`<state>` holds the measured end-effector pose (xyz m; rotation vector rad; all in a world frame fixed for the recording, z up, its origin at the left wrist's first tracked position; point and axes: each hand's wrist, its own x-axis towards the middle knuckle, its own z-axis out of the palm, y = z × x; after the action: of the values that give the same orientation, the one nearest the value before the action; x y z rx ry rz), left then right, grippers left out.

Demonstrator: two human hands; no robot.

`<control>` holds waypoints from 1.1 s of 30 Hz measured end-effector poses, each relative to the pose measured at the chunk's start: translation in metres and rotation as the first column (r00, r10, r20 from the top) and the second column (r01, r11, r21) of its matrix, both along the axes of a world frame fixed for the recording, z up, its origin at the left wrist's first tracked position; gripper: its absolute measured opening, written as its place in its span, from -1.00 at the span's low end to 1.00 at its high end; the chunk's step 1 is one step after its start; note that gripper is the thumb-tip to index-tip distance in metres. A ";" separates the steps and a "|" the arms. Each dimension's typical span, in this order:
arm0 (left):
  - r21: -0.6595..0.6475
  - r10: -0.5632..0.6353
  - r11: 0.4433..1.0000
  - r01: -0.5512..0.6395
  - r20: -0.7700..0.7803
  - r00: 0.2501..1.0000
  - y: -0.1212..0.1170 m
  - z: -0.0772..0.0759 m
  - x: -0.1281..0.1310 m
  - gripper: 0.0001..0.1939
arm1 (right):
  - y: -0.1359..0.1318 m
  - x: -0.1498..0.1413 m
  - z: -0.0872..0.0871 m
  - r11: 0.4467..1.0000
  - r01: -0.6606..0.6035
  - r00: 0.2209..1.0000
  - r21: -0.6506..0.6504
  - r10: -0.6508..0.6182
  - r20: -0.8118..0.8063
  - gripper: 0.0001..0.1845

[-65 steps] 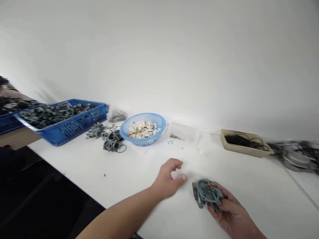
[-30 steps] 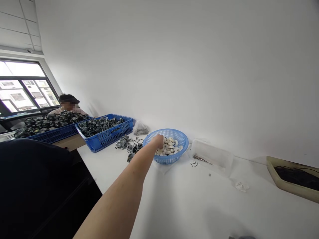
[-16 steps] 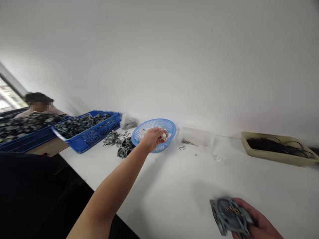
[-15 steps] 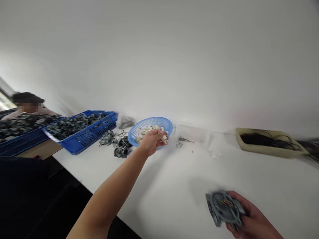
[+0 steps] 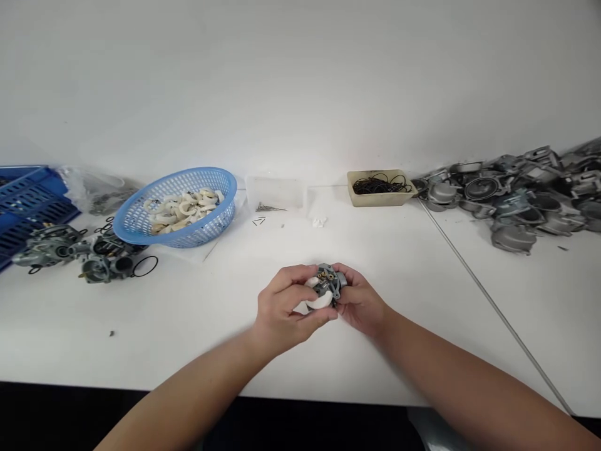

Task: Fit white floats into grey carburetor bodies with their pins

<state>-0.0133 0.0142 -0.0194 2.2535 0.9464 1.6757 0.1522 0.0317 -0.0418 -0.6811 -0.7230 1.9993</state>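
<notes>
Over the middle of the white table, my right hand (image 5: 364,302) is wrapped round the right side of a grey metal carburetor body (image 5: 334,282) whose brass jets face up. From the left, my left hand (image 5: 288,307) grips a white curved carburetor float (image 5: 321,301) between thumb and fingers. The float lies against the open face of the carburetor. Whether it is seated there I cannot tell, since the fingers hide part of it. More white floats (image 5: 188,210) lie in a blue round basket (image 5: 176,238) at the left.
Several carburetors (image 5: 101,266) and a blue crate (image 5: 35,200) stand at far left. A clear tray (image 5: 282,191) with thin pins sits at the back, beside a beige tray (image 5: 380,198) of black rubber rings. Grey metal bowls (image 5: 511,200) are heaped at right.
My left hand has come from the blue basket to the middle with the float. My right hand has brought the carburetor inward, and both now meet. The view has turned right.
</notes>
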 end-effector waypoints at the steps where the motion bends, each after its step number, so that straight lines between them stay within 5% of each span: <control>1: -0.005 -0.003 1.000 0.003 -0.017 1.000 -0.001 -0.002 0.001 -0.71 | 0.000 0.000 0.001 1.000 0.006 1.000 -0.002 -0.006 -0.007 -0.58; 9: 0.069 0.157 0.986 -0.152 -0.087 0.984 -0.005 -0.004 0.002 -0.78 | -0.001 -0.001 0.003 1.000 0.020 1.000 -0.015 -0.020 -0.023 -0.61; 17: -0.041 0.217 0.975 -0.219 -0.060 0.974 -0.009 0.001 -0.002 -0.69 | -0.002 -0.001 0.000 1.000 0.009 0.999 0.017 -0.010 0.033 -0.65; 25: -0.047 0.148 0.987 -0.150 -0.054 0.988 -0.004 0.000 -0.003 -0.74 | -0.006 -0.003 -0.001 0.990 -0.044 0.989 0.133 0.024 0.149 -0.66; 29: -0.167 0.129 0.976 -0.137 -0.055 0.990 -0.007 -0.003 -0.003 -0.66 | -0.007 -0.003 -0.002 0.992 -0.024 0.984 0.122 0.002 0.180 -0.63; 33: -0.396 0.137 0.908 -0.139 -0.033 0.990 -0.012 -0.007 -0.003 -0.47 | -0.007 -0.002 -0.003 0.989 -0.033 0.979 0.143 0.003 0.203 -0.61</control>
<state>-0.0166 0.0021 -0.0261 1.9585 1.3374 1.3701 0.1500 0.0250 -0.0445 -0.7996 -0.9895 1.8888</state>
